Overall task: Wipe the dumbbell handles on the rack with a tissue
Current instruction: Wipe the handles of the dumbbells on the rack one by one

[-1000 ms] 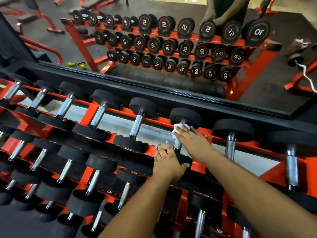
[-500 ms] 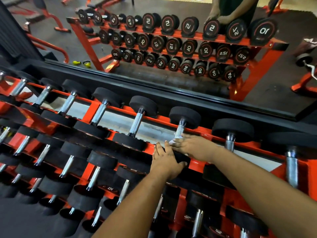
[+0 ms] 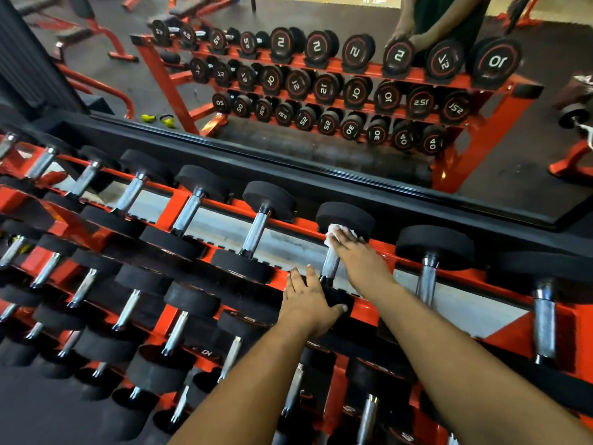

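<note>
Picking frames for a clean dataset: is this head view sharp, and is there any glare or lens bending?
Head view: the right hand and tissue look slightly smeared, and the lower-left dumbbells are blurred; the mirror edge and rack rails bow from the wide lens; chrome handles show mild glints.

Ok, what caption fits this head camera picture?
Right hand wipes a chrome dumbbell handle with white tissue; left hand steadies its black end.
</note>
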Tool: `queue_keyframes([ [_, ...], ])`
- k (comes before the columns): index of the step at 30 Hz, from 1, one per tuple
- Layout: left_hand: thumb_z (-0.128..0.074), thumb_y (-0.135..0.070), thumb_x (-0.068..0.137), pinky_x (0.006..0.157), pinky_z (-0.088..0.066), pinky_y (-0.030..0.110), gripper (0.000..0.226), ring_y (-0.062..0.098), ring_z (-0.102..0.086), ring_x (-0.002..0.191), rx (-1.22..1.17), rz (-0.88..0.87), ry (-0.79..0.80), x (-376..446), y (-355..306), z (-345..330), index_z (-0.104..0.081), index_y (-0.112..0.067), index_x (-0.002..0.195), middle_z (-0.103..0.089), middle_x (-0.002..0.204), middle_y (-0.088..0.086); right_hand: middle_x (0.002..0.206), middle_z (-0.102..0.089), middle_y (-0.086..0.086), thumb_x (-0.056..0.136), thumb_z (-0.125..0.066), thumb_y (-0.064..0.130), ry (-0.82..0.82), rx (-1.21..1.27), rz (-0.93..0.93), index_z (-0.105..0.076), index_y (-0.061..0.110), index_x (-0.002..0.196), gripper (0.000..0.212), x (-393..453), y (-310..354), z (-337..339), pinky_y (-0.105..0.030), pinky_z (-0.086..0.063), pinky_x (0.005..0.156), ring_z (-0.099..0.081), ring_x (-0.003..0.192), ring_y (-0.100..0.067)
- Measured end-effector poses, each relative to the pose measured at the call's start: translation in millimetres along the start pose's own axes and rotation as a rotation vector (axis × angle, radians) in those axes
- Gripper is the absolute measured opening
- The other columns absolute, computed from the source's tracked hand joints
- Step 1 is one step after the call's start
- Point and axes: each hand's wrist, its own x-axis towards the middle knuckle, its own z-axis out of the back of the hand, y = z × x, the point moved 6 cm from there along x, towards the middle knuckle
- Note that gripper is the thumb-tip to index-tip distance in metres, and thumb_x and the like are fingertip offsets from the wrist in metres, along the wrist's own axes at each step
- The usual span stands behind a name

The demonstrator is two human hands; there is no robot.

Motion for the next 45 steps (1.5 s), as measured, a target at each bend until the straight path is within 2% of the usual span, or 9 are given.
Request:
queue_keyframes([
  [3,-0.061,-0.064,0.088,0.127,-0.001,0.044,0.116,0.035,0.014,0.156,-0.007,0.001,0.015,2,1,0,0.014,-0.013,0.161,0.018,0.166,0.023,0.161,-0.033,-0.009,0.097,-0.043,-0.004,-0.132,0.535,-0.25,-0.03,0.019,0.158,0.066,-6,4,-17,-0.037,-0.033,0.118,-0.032,0.148,-0.023],
  [5,-0.061,-0.065,0.088,0.127,-0.001,0.044,0.116,0.035,0.014,0.156,-0.003,0.003,0.011,4,2,0,0.014,-0.013,0.161,0.018,0.166,0.022,0.132,-0.064,-0.008,0.099,-0.05,0.007,-0.205,0.741,-0.42,-0.044,0.023,0.151,0.055,-20,-1,-28,-0.033,-0.049,0.096,-0.061,0.115,-0.022],
  [11,-0.06,-0.066,0.089,0.127,-0.001,0.045,0.116,0.035,0.012,0.156,0.013,-0.003,0.004,3,1,-2,0.013,-0.013,0.161,0.017,0.166,0.023,0.115,-0.069,-0.001,0.099,-0.048,0.009,-0.261,1.235,-0.694,-0.059,0.021,0.134,0.038,1,-15,-32,-0.032,-0.05,0.081,-0.065,0.105,-0.019],
  [19,-0.061,-0.063,0.089,0.128,-0.002,0.046,0.113,0.035,0.013,0.156,-0.009,-0.006,0.006,4,2,-2,0.012,-0.014,0.161,0.017,0.167,0.022,0.1,-0.073,-0.006,0.098,-0.051,0.015,0.084,1.143,-0.713,-0.068,0.017,0.112,0.022,-35,18,-37,-0.038,-0.055,0.079,-0.068,0.093,-0.024],
  [25,-0.061,-0.065,0.089,0.127,-0.001,0.045,0.115,0.034,0.014,0.156,0.007,0.005,0.009,0,0,0,0.013,-0.014,0.161,0.019,0.166,0.021,0.108,-0.067,-0.009,0.098,-0.06,0.018,-0.175,1.459,-0.847,-0.065,0.01,0.111,0.016,17,-3,-25,-0.036,-0.048,0.088,-0.061,0.101,-0.025],
  [31,-0.059,-0.065,0.089,0.127,-0.001,0.046,0.114,0.035,0.012,0.156,0.023,0.003,0.019,2,1,0,0.013,-0.014,0.161,0.018,0.166,0.022,0.097,-0.075,-0.012,0.091,-0.059,0.002,0.119,1.192,-0.761,-0.071,0.01,0.103,0.019,-17,0,-54,-0.047,-0.058,0.089,-0.071,0.094,-0.03],
  [37,-0.058,-0.069,0.089,0.127,-0.001,0.046,0.115,0.036,0.011,0.156,0.04,0.003,0.008,2,2,0,0.014,-0.015,0.161,0.018,0.166,0.022,0.098,-0.067,-0.006,0.099,-0.051,0.002,-0.369,1.392,-0.9,-0.063,0.014,0.109,0.019,-5,-31,-21,-0.028,-0.047,0.068,-0.061,0.083,-0.019],
  [41,-0.058,-0.069,0.089,0.127,-0.001,0.047,0.115,0.035,0.012,0.156,0.039,-0.002,0.008,2,2,0,0.013,-0.015,0.161,0.018,0.166,0.022,0.095,-0.069,-0.004,0.102,-0.052,0.01,-0.231,1.314,-0.891,-0.069,0.013,0.111,0.019,-13,-15,-40,-0.03,-0.045,0.069,-0.057,0.078,-0.018],
  [45,-0.058,-0.069,0.09,0.127,-0.001,0.047,0.113,0.036,0.012,0.156,0.046,-0.005,0.01,2,2,0,0.013,-0.016,0.161,0.017,0.166,0.022,0.08,-0.064,-0.001,0.1,-0.054,0.007,-0.349,1.254,-0.942,-0.071,0.014,0.099,0.018,-16,-27,-35,-0.028,-0.041,0.062,-0.053,0.072,-0.018],
])
